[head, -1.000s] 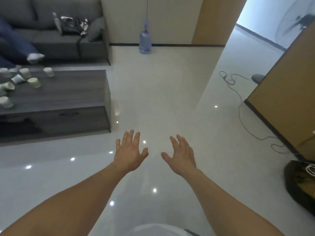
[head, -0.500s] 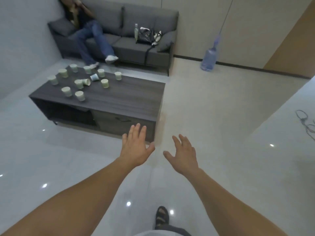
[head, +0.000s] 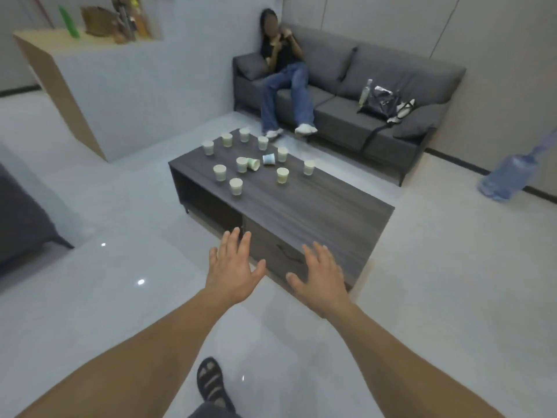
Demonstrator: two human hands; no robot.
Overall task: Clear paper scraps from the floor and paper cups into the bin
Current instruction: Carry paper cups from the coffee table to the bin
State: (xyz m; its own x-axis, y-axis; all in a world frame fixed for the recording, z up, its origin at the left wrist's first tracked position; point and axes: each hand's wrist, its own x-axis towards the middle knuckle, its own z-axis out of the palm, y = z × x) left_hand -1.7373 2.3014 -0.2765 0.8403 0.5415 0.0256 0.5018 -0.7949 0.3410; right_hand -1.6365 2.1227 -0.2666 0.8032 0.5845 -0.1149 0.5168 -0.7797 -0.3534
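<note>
- Left hand (head: 233, 271): palm down, fingers straight and slightly spread, holding nothing, above the floor beside the coffee table (head: 316, 206).
- Paper cups (head: 242, 164): clustered on the table's far end; most upright, two apparently tipped over (blurred).
- Right hand (head: 319, 277): fingers straight, spread, holding nothing, at the table's near edge.
- Water jug (head: 509, 179): far right, by the wall.

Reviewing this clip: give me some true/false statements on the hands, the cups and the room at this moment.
1. The left hand and right hand hold nothing, fingers spread. True.
2. Every paper cup on the coffee table stands upright. False: two tipped cups lie on their sides.
3. A person sits on the sofa. True.
4. The water jug stands on the coffee table. False: it is on the floor.
</note>
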